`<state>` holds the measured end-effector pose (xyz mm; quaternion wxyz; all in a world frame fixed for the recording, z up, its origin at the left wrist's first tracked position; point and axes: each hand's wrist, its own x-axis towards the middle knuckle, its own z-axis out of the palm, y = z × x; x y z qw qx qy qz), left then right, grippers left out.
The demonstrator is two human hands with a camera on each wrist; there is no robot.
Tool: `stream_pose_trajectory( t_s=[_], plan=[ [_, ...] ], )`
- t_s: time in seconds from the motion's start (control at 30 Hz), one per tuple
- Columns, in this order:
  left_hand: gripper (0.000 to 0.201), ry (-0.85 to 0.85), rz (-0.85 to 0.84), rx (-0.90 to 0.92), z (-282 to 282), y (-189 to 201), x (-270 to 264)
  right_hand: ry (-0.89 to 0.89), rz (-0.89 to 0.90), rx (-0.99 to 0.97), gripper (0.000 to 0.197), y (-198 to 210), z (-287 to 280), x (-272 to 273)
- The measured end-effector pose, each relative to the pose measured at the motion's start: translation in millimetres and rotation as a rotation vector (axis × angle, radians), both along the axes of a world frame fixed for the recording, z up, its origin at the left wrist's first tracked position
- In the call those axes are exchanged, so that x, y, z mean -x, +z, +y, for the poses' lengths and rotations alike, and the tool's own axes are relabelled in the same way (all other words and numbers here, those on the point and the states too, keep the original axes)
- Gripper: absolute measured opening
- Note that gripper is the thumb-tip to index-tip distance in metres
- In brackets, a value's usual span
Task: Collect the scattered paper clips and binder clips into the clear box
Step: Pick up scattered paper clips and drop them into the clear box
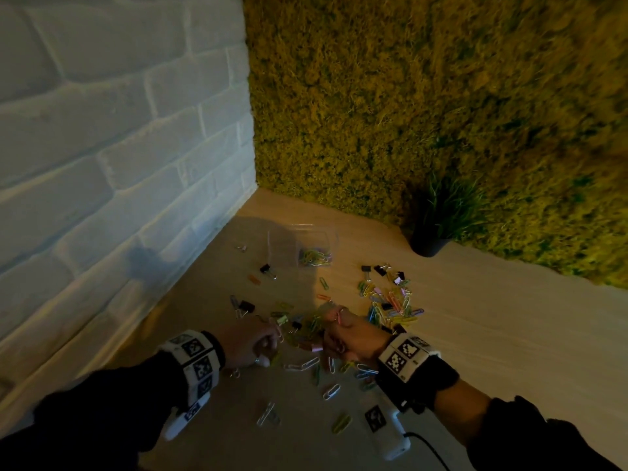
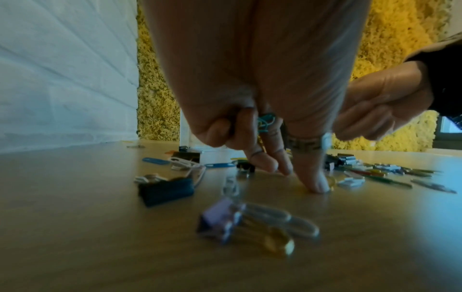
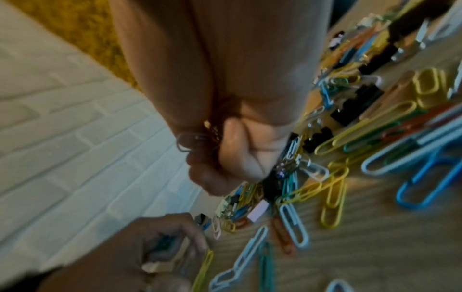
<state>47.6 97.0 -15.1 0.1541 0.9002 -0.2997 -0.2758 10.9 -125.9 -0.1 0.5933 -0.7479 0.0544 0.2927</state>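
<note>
The clear box (image 1: 304,237) stands at the back of the wooden table with several coloured paper clips (image 1: 315,258) inside. My left hand (image 1: 268,338) curls its fingers round teal paper clips (image 2: 266,121) in the palm, while its thumb tip (image 2: 316,183) presses the table. My right hand (image 1: 334,329) is a fist gripping a bundle of paper clips (image 3: 193,141), just above a dense heap of clips (image 3: 247,205). Between and around the two hands lie loose paper clips and black binder clips (image 1: 245,305). A second pile of clips (image 1: 390,304) lies right of my right hand.
A white brick wall (image 1: 102,164) closes the left side and a moss wall (image 1: 407,96) the back. A dark plant pot (image 1: 429,245) stands at the back right. A white device with a cable (image 1: 387,433) lies near the front edge.
</note>
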Motion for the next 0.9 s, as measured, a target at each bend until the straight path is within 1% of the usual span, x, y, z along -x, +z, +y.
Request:
stream_pose_trajectory(
  t_s=[0.1,0.17,0.2,0.23,0.27,0.3,0.37,0.43,0.53,0.6,0.67,0.7,0.73,0.77,0.83,0.87,0.9],
  plan=[
    [0.038,0.035,-0.036,0.059,-2,1,4,0.162,-0.042,0.134,0.028,-4,1,3],
    [0.049,0.046,-0.036,0.048,-4,2,8,0.296,-0.142,0.281,0.027,-7,4,6],
    [0.053,0.065,-0.037,0.027,-6,0,9,0.416,-0.218,0.436,0.027,-6,5,7],
    [0.053,0.090,-0.036,0.006,-7,-1,10,0.562,-0.308,0.612,0.029,-7,6,6],
    [0.049,0.112,-0.043,-0.005,-10,-2,12,0.673,-0.388,0.784,0.034,-3,7,6],
    [0.043,0.133,-0.063,-0.009,-13,-3,14,0.726,-0.440,0.889,0.038,0,7,5],
    [0.031,0.157,-0.096,-0.031,-19,-2,15,0.710,-0.472,0.928,0.037,2,9,3],
    [0.021,0.146,-0.079,-0.054,-25,2,16,0.737,-0.460,0.978,0.031,2,12,0],
    [0.013,0.046,-0.101,-0.122,-31,6,16,0.796,-0.434,1.048,0.030,1,15,-3],
    [0.015,0.018,-0.072,-0.111,-28,5,15,0.831,-0.455,1.086,0.031,-1,14,-3],
    [0.020,0.037,0.051,-0.040,-23,4,7,0.852,-0.445,1.107,0.030,-2,11,-3],
    [0.019,0.085,0.132,0.036,-22,8,2,0.868,-0.453,1.094,0.030,-4,10,-4],
    [0.017,0.179,0.237,0.151,-22,15,-2,0.891,-0.458,1.100,0.029,-5,9,-4],
    [0.018,0.327,0.377,0.306,-24,25,-8,0.921,-0.448,1.115,0.029,-6,9,-5],
    [0.028,0.678,0.688,0.655,-34,44,-25,0.961,-0.432,1.139,0.032,-3,9,-5],
    [0.030,0.806,0.828,0.801,-40,53,-36,0.933,-0.453,1.118,0.033,-3,8,-4],
    [0.031,0.888,0.938,0.913,-46,58,-49,0.860,-0.475,1.086,0.038,-4,6,-6]
  ],
)
